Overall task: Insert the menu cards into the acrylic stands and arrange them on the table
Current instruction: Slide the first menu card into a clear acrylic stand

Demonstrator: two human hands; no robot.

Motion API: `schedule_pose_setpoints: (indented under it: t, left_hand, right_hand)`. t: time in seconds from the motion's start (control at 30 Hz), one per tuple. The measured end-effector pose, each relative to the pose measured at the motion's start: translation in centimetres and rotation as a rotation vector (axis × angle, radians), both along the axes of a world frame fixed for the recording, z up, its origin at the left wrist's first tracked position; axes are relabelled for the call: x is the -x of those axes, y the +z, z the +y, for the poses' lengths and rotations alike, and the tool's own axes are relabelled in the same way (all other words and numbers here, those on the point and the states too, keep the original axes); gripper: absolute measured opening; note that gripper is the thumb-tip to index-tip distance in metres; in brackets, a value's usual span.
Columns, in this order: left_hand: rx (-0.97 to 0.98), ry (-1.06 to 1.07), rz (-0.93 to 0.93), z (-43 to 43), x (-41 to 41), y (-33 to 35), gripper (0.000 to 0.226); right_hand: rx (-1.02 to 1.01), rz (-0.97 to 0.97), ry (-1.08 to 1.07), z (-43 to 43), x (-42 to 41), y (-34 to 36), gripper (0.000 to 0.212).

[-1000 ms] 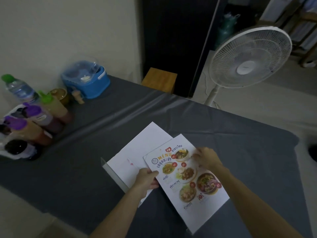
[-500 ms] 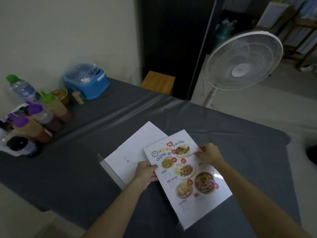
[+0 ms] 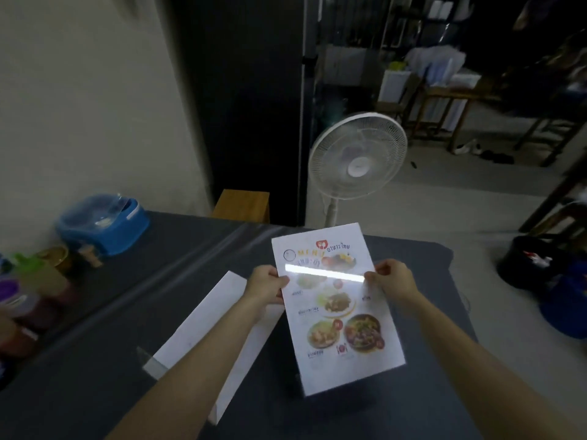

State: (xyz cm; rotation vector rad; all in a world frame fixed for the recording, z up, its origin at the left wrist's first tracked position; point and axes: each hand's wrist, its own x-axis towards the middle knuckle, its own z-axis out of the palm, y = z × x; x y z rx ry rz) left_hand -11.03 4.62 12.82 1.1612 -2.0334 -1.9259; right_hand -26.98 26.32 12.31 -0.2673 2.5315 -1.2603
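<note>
Dark cloth covers the bench [image 3: 95,360] at lower frame. Left hand [image 3: 266,284] and right hand [image 3: 394,281] each close a pinching grip on the menu card [image 3: 336,309] side edges, holding it lifted at centre frame above a white sheet [image 3: 206,328] lying flat.

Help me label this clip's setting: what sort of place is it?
Probably a small eatery being set up. Both hands hold a menu card with food photos above a dark-clothed table; sauce bottles cluster at its left edge, and more tables and stacked goods fill the dim room behind.
</note>
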Motion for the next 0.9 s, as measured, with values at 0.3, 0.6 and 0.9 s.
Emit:
schedule_pose_setpoints:
  t: [0.3, 0.6, 0.9]
  left_hand:
    - [0.343, -0.161, 0.138, 1.8, 4.5, 3.1, 0.009]
    - [0.517, -0.186, 0.218, 3.6, 4.8, 1.9, 0.013]
    - [0.522, -0.164, 0.205, 3.2, 4.2, -0.3, 0.012]
  right_hand:
    - [0.238, 0.085, -0.143, 4.9, 0.1, 1.3, 0.02]
    - [0.274, 0.091, -0.203, 6.5, -0.7, 0.0, 0.02]
    - [0.29, 0.048, -0.209, 5.6, -0.8, -1.6, 0.019]
